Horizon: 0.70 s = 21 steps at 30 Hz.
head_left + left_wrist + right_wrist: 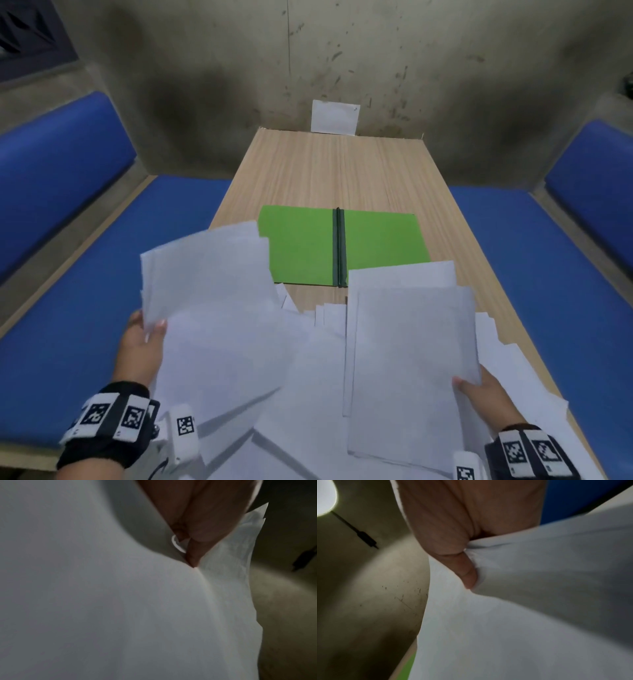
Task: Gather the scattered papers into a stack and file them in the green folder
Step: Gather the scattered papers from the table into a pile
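The green folder lies open and flat in the middle of the wooden table, its dark spine running front to back. White papers cover the near end of the table in a loose spread. My left hand pinches a bunch of sheets at their left edge and holds them lifted and tilted. My right hand pinches another bunch of sheets at their right edge, thumb on top. Both wrist views show a thumb pressed onto white paper.
Blue cushioned benches run along both long sides of the table. A small white card leans on the stained wall at the table's far end. Bare wood shows beyond the folder.
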Available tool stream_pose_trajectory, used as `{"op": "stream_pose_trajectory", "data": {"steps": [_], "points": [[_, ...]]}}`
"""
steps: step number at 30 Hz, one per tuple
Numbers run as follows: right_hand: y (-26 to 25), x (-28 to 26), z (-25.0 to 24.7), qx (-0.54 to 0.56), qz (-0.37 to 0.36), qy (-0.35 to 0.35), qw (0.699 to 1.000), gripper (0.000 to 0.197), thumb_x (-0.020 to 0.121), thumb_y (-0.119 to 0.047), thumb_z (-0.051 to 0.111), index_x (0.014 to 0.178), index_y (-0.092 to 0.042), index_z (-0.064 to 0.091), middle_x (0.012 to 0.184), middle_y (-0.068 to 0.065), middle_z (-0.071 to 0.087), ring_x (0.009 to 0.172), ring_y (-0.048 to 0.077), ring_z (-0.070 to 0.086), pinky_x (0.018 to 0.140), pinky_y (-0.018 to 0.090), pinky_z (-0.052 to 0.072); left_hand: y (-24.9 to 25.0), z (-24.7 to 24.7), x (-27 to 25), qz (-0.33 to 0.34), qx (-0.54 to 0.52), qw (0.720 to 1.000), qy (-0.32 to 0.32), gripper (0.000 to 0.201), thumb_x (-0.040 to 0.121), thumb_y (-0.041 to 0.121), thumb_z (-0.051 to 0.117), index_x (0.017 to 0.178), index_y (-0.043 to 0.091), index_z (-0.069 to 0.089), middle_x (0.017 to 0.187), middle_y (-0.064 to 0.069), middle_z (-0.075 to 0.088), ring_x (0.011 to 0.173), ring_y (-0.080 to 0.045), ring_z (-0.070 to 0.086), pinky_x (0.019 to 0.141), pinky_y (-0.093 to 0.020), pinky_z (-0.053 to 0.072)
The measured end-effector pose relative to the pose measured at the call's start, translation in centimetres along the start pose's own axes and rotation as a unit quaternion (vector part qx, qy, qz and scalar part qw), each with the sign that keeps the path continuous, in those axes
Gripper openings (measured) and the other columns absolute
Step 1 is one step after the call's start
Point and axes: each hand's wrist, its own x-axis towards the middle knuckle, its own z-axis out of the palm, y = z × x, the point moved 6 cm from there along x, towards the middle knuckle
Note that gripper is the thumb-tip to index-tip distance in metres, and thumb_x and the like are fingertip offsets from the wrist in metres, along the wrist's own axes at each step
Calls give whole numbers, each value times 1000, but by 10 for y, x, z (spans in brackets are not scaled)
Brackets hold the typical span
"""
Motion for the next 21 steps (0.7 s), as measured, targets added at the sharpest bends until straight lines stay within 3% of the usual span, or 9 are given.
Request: {"op": "stream_pose_trajectory", "data": {"steps": [3,6,9,13,15,18,21], "points": [[-6,-7,-10,29,-19,16,999,37,91,-2,48,128,0,48,107,17,57,95,29,52,88,39,42,14,-24,10,29,-30,997,61,19,89,17,53,107,12,52,101,-19,61,93,-36,60,85,-49,46],[-22,-14,-20,72,-67,36,995,36,91,-2,47,127,-4,50,105,15,57,95,29,53,86,36,40,19,-41,15,25,-60,993,101,19,90,18,53,107,10,52,101,-13,59,92,-31,58,84,-46,45],[-47,-22,-31,107,-121,48,986,36,91,-4,49,126,-13,51,107,12,61,97,30,57,88,38,42,21,-48,12,20,-59,990,123,13,87,26,54,97,19,51,105,-17,62,97,-39,60,87,-52,46],[-66,-21,-36,163,-140,-10,977,21,90,-5,51,106,-17,59,87,-5,71,75,11,69,69,22,56,17,-44,5,-5,-71,989,129,10,85,29,54,93,26,49,111,-18,62,99,-38,60,91,-56,47],[-62,-14,-20,111,-114,-70,985,15,88,-6,55,99,-13,63,78,-3,75,68,12,71,61,21,57,17,-40,0,-9,-90,988,125,10,88,24,54,96,24,49,106,-12,60,96,-31,58,93,-52,45],[-40,2,14,-51,-74,-112,990,11,86,-3,58,93,-8,64,86,10,70,72,20,64,61,22,50,18,-32,-2,-10,-112,988,101,9,89,21,54,96,21,48,103,-10,58,96,-30,58,92,-51,45],[-18,19,42,-241,-71,-117,961,7,82,-8,59,80,-7,66,95,17,69,83,26,64,66,28,44,27,-22,-8,-5,-135,988,72,9,91,16,53,98,17,49,103,-12,57,96,-28,56,90,-48,45]]}}
